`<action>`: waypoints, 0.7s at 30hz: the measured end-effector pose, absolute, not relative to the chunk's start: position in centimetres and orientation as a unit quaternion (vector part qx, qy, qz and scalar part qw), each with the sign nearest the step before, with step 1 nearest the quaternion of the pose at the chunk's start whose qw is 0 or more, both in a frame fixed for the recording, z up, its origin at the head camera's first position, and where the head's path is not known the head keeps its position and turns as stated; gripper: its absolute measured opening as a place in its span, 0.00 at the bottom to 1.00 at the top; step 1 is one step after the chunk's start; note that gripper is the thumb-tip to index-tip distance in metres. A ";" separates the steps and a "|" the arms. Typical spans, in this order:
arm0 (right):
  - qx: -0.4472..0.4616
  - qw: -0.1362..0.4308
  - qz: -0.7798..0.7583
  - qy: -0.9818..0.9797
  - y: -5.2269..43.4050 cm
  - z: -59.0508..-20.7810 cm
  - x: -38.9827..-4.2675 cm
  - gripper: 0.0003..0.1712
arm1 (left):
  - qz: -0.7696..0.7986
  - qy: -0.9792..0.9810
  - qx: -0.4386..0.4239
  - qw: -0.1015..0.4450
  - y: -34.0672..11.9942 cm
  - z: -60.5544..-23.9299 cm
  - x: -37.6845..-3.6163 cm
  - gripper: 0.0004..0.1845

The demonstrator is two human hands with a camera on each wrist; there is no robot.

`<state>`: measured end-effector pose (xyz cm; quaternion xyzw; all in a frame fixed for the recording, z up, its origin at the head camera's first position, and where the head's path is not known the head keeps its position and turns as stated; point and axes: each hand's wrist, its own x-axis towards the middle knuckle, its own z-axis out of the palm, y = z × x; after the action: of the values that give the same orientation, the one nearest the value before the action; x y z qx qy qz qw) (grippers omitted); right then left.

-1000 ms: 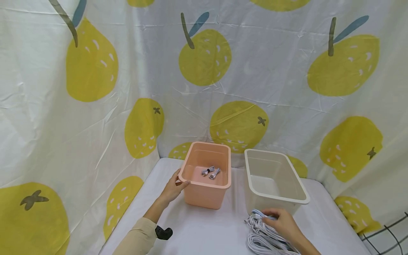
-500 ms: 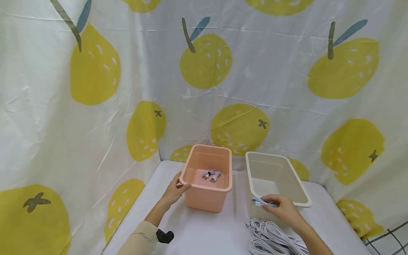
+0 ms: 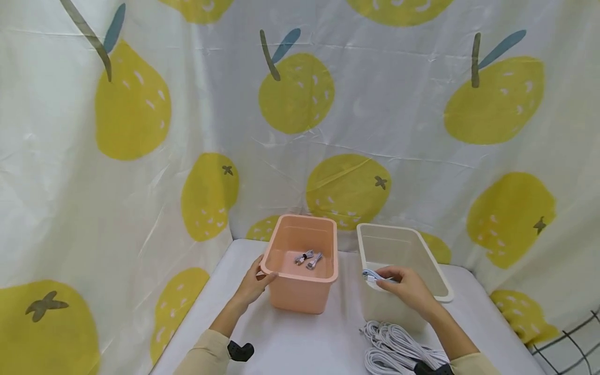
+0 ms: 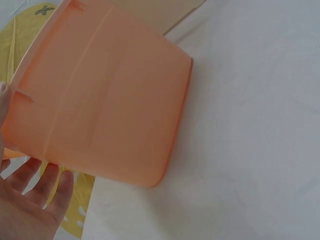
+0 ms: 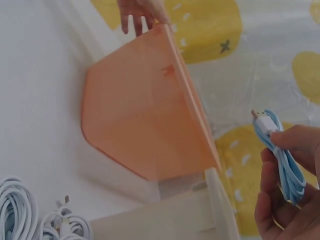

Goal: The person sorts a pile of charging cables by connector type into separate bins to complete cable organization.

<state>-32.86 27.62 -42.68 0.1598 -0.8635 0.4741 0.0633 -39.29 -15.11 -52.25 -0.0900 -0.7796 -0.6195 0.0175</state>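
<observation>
My right hand (image 3: 407, 287) pinches a coiled light-blue USB cable (image 5: 281, 155) between thumb and fingers, its white plug and metal tip pointing away from the palm. In the head view this cable overlaps the near left part of the cream bin (image 3: 403, 298). At the left, my left hand (image 3: 253, 285) holds the near left corner of the peach plastic bin (image 3: 302, 297), with the thumb at the rim and the other fingers along the outer side. Two small bundled cables, one with a dark tie (image 3: 304, 256) and one paler cable (image 3: 314, 261), lie on that bin's floor.
Several coiled white cables (image 3: 398, 349) lie in a heap in front of the cream bin, below my right forearm. A fruit-print curtain (image 3: 412, 104) hangs behind and beside the white table (image 3: 300, 344). Black wire mesh (image 3: 574, 341) shows at the lower right.
My right hand has lifted the light-blue cable off the heap and carried it up and slightly left, in front of the cream bin. The left hand stays at the peach bin's corner.
</observation>
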 end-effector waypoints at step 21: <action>0.152 0.085 0.471 -0.865 23.6 -40.9 -35.6 0.15 | -0.621 -0.779 -0.086 0.012 -15.3 -52.1 -39.5 0.46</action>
<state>-35.65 23.59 -40.88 0.1520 -0.8650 0.4706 0.0848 -39.47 -15.28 -52.07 -0.0862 -0.7788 -0.6212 0.0119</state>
